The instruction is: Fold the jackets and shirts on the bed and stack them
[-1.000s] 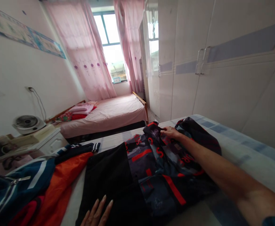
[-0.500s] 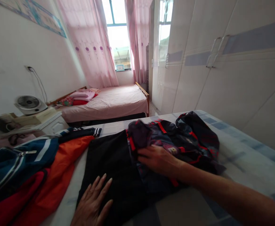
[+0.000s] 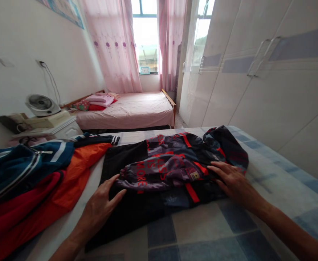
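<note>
A dark hooded jacket [image 3: 172,201] with red strips lies spread on the bed, its hood [image 3: 231,145] towards the right. One purple-grey sleeve [image 3: 159,172] with red lettering is laid across the jacket's front, its cuff pointing left. My left hand [image 3: 101,199] is at that cuff, thumb and fingers apart on either side of its end. Resting on the jacket near the shoulder, my right hand [image 3: 232,181] is open with its fingers stretched out. Black fabric [image 3: 126,154] shows beneath and to the left of the sleeve.
At left lie an orange garment [image 3: 77,174], a red one [image 3: 39,195] and a teal zipped jacket [image 3: 25,163]. The checked sheet [image 3: 197,232] shows in front. Beyond are a pink bed [image 3: 137,108], a fan [image 3: 41,105] and white wardrobes [image 3: 257,101].
The sleeve, bunched under my right hand before, now lies stretched out leftward across the jacket. My right hand has moved right to the shoulder; my left hand has risen to the cuff.
</note>
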Tool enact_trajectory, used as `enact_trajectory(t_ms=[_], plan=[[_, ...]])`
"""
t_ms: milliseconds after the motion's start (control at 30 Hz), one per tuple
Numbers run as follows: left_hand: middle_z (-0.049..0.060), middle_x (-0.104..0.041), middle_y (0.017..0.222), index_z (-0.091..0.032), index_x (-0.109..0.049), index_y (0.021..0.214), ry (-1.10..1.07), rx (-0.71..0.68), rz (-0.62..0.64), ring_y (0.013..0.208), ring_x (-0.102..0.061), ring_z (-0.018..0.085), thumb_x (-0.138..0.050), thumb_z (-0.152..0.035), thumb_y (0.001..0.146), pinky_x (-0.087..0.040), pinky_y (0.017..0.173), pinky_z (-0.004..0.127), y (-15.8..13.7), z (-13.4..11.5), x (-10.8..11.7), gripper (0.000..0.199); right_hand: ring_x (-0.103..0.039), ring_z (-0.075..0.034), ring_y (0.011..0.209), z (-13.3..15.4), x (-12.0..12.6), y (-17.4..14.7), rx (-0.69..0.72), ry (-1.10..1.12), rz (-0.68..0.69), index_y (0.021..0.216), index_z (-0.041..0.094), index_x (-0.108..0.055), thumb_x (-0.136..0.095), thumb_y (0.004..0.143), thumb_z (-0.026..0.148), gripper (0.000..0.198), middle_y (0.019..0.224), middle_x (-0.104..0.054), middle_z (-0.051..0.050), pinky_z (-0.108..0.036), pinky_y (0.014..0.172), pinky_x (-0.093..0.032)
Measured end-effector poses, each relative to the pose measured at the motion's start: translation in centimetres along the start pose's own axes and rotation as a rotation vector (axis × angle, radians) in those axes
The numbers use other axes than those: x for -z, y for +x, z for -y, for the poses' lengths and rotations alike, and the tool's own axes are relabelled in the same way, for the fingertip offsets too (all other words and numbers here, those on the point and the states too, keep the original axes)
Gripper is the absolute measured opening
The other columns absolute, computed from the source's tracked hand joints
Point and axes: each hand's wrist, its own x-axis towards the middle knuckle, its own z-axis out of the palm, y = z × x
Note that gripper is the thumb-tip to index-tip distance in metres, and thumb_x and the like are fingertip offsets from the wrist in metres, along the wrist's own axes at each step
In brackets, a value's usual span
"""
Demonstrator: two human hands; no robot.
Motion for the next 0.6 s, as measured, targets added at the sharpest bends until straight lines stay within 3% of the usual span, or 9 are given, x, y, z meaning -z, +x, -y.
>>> enact_trajectory(t_ms=[167, 267, 367, 433, 500, 600], plan=[[0.004, -0.067, 0.103, -0.021, -0.063, 0.107, 0.002, -0.101, 0.059, 0.093, -0.065, 0.021, -0.047, -0.031, 0.083, -0.051, 0.083, 0.034, 1.8, -0.5, 0.1, 0.031, -0.059, -0.024, 0.097, -0.6, -1.2, 0.4, -0.173, 0.043, -0.024, 0.098, 0.021, -0.061, -0.046, 0.085, 0.021, 0.019, 0.102, -0.062, -0.007, -0.039, 0.086, -0.043], [0.003, -0.066, 0.097, -0.022, -0.064, 0.097, 0.047, -0.230, -0.145, 0.086, -0.065, 0.018, -0.047, -0.031, 0.085, -0.051, 0.075, 0.030, 1.6, -1.6, 1.8, 0.022, -0.059, -0.023, 0.091, -0.7, -0.9, 1.0, -0.232, 0.084, -0.076, 0.092, 0.021, -0.060, -0.045, 0.087, 0.023, 0.016, 0.096, -0.062, -0.006, -0.038, 0.083, -0.044], [0.003, -0.064, 0.101, -0.024, -0.062, 0.102, 0.130, -0.413, -0.359, 0.090, -0.063, 0.017, -0.051, -0.029, 0.086, -0.049, 0.077, 0.026, -0.2, -2.0, 3.3, 0.020, -0.058, -0.023, 0.094, -1.1, -0.5, 0.3, -0.216, 0.119, -0.148, 0.091, 0.021, -0.059, -0.046, 0.086, 0.024, 0.014, 0.097, -0.062, -0.006, -0.039, 0.085, -0.043], [0.003, -0.064, 0.101, -0.024, -0.061, 0.104, 0.182, -0.509, -0.351, 0.090, -0.063, 0.016, -0.053, -0.028, 0.086, -0.048, 0.078, 0.024, -1.9, -1.5, 3.4, 0.021, -0.058, -0.023, 0.095, -1.3, -0.4, -0.7, -0.199, 0.145, -0.159, 0.090, 0.022, -0.059, -0.048, 0.085, 0.023, 0.012, 0.096, -0.062, -0.006, -0.039, 0.087, -0.042], [0.002, -0.065, 0.098, -0.025, -0.062, 0.103, 0.196, -0.546, -0.262, 0.084, -0.065, 0.014, -0.051, -0.028, 0.087, -0.049, 0.073, 0.020, -3.4, -0.8, 2.8, 0.019, -0.058, -0.022, 0.093, -1.4, -0.5, -1.5, -0.187, 0.181, -0.129, 0.088, 0.022, -0.059, -0.049, 0.084, 0.022, 0.010, 0.094, -0.062, -0.005, -0.038, 0.086, -0.043], [0.000, -0.065, 0.091, -0.024, -0.061, 0.098, 0.094, -0.483, -0.200, 0.077, -0.065, 0.011, -0.050, -0.032, 0.089, -0.050, 0.068, 0.017, -4.3, -0.6, 2.2, 0.017, -0.059, -0.021, 0.089, -1.2, -0.1, -1.9, -0.212, 0.243, -0.089, 0.086, 0.023, -0.059, -0.049, 0.083, 0.023, 0.010, 0.092, -0.063, -0.004, -0.036, 0.082, -0.045]])
